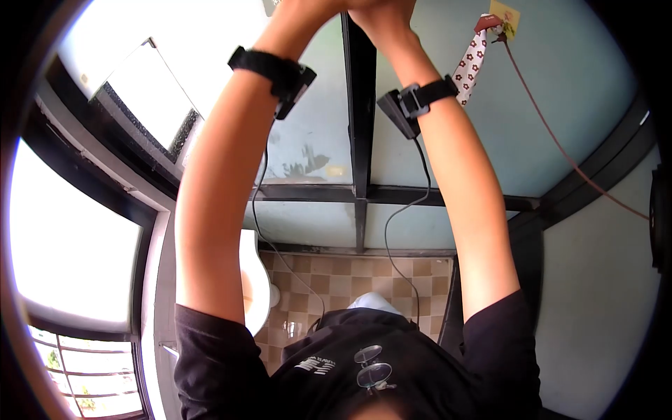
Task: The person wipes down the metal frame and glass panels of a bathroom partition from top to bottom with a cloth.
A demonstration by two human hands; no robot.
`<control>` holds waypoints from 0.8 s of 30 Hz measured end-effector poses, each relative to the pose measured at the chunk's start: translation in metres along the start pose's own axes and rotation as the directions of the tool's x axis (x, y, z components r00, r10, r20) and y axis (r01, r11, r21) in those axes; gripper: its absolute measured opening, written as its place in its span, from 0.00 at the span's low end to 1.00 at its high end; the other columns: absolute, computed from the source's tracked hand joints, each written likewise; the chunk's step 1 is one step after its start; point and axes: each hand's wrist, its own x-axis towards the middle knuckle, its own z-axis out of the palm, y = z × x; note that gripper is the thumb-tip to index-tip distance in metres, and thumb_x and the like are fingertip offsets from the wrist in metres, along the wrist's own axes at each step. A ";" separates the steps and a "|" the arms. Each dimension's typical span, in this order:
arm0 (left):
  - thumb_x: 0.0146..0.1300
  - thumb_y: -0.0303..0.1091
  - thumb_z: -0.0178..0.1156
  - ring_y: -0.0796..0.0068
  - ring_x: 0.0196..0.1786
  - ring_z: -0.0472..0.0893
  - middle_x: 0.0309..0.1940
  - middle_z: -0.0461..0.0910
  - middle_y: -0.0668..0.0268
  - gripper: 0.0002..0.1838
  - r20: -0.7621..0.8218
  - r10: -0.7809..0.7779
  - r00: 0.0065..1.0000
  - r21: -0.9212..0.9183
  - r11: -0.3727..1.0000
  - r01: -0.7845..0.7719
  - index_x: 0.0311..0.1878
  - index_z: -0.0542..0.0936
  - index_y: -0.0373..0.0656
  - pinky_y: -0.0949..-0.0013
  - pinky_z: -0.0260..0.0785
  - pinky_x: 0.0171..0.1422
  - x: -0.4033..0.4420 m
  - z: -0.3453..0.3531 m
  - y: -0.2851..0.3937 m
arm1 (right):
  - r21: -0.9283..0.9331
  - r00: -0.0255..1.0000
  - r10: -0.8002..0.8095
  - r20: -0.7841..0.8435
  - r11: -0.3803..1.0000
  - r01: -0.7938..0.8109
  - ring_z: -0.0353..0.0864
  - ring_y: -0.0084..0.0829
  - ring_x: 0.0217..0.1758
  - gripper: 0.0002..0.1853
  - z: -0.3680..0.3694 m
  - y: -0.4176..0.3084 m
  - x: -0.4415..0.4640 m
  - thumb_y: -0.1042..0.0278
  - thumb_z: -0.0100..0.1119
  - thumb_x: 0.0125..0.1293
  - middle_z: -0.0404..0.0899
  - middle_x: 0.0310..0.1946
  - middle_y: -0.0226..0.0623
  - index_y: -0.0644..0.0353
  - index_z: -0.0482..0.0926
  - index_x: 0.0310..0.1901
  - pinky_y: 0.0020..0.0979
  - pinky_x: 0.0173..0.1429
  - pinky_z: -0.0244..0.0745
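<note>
Both my arms reach up to the top edge of the head view, where the hands come close together. Only the base of my left hand (320,5) shows, and its fingers are out of frame. My right hand (383,10) is likewise cut off at the top, its fingers not visible. Whether either one holds anything cannot be seen. A black strap with a small device (283,78) circles my left wrist; a similar strapped device (413,105) sits on my right. From each a thin black cable runs down toward my body. Behind the hands stand frosted glass panels (308,140) in a black frame (360,140).
A flower-patterned cloth (472,66) hangs at upper right beside a yellow sticker (507,19). From there a brown cord (542,105) stretches to the right wall. A white toilet or basin (257,287) stands lower left on checkered tiles (336,280). Windows (73,238) line the left.
</note>
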 end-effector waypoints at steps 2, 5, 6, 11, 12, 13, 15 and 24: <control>0.55 0.37 0.56 0.34 0.65 0.66 0.60 0.69 0.34 0.43 0.049 -0.034 0.998 -0.015 0.999 0.034 0.73 0.56 0.27 0.47 0.53 0.75 -0.015 -0.002 0.012 | 0.010 0.999 0.020 0.040 1.000 -0.020 0.64 0.52 0.69 0.35 -0.012 -0.005 -0.014 0.59 0.58 0.64 0.65 0.66 0.58 0.70 0.61 0.68 0.52 0.74 0.56; 0.58 0.41 0.57 0.43 0.56 0.71 0.51 0.73 0.43 0.40 0.344 -0.192 0.919 -0.017 0.977 0.211 0.72 0.60 0.32 0.51 0.61 0.66 -0.032 -0.008 0.027 | -0.045 0.975 0.108 0.196 0.994 -0.101 0.60 0.50 0.74 0.37 -0.023 -0.015 -0.038 0.56 0.56 0.66 0.61 0.70 0.56 0.68 0.58 0.70 0.51 0.77 0.52; 0.62 0.45 0.58 0.52 0.47 0.76 0.41 0.79 0.52 0.38 0.587 -0.322 0.743 0.069 0.934 0.351 0.72 0.63 0.37 0.56 0.69 0.58 -0.036 -0.012 0.034 | -0.006 0.967 0.122 0.225 0.992 -0.124 0.57 0.52 0.75 0.36 -0.031 -0.019 -0.045 0.60 0.56 0.66 0.59 0.71 0.58 0.68 0.57 0.71 0.50 0.78 0.50; 0.64 0.43 0.57 0.44 0.54 0.73 0.47 0.76 0.45 0.39 0.274 -0.062 0.960 -0.032 0.997 0.073 0.74 0.57 0.34 0.49 0.63 0.65 -0.108 -0.008 0.065 | 0.055 0.915 0.130 0.382 0.985 -0.163 0.60 0.49 0.74 0.35 -0.054 -0.018 -0.115 0.62 0.56 0.63 0.64 0.69 0.55 0.67 0.61 0.70 0.50 0.76 0.53; 0.65 0.44 0.56 0.44 0.55 0.73 0.47 0.77 0.45 0.39 0.296 -0.038 0.954 -0.018 0.999 0.046 0.75 0.57 0.34 0.49 0.62 0.66 -0.124 -0.008 0.074 | 0.053 0.894 0.128 0.430 0.985 -0.166 0.61 0.49 0.73 0.34 -0.069 -0.022 -0.130 0.62 0.56 0.63 0.64 0.69 0.55 0.67 0.61 0.70 0.49 0.76 0.54; 0.67 0.44 0.56 0.45 0.54 0.73 0.47 0.77 0.45 0.39 0.377 -0.065 0.924 -0.057 0.994 0.093 0.75 0.56 0.34 0.50 0.62 0.67 -0.138 -0.015 0.088 | 0.039 0.859 0.120 0.498 0.986 -0.161 0.63 0.49 0.72 0.33 -0.084 -0.024 -0.148 0.63 0.55 0.63 0.65 0.68 0.56 0.67 0.63 0.69 0.48 0.76 0.55; 0.68 0.43 0.56 0.46 0.53 0.74 0.46 0.77 0.46 0.39 0.499 -0.069 0.864 -0.149 0.975 0.164 0.75 0.54 0.34 0.52 0.64 0.66 -0.160 -0.031 0.111 | 0.011 0.780 0.079 0.621 0.994 -0.110 0.67 0.48 0.70 0.30 -0.120 -0.030 -0.171 0.67 0.55 0.62 0.69 0.64 0.55 0.68 0.67 0.66 0.48 0.75 0.57; 0.61 0.20 0.52 0.45 0.42 0.81 0.39 0.81 0.48 0.20 0.400 -0.431 0.809 -0.176 0.830 0.529 0.58 0.73 0.40 0.52 0.76 0.46 -0.160 -0.094 0.110 | -0.144 0.588 0.447 0.674 0.860 -0.489 0.82 0.45 0.31 0.21 -0.206 -0.026 -0.173 0.77 0.58 0.58 0.82 0.29 0.44 0.62 0.76 0.55 0.42 0.41 0.78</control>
